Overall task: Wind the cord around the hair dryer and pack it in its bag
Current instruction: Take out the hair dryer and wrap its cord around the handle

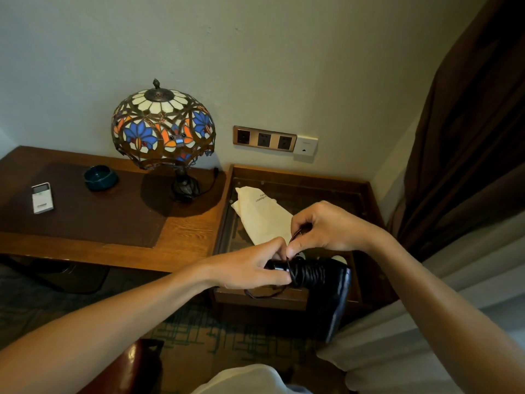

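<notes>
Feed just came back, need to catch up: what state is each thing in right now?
hair dryer: held over the side table, cord mostly wound on its handle.
cord: coiled, short loose end hanging.
bag: flat on the glass top, empty-looking.
left hand: gripping the handle.
right hand: pinching the cord.
lamp: off.

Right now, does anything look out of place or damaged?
Nothing damaged. A loose loop of cord hangs below the hair dryer, not yet wound. The bag lies flat on the glass-topped side table.
</notes>
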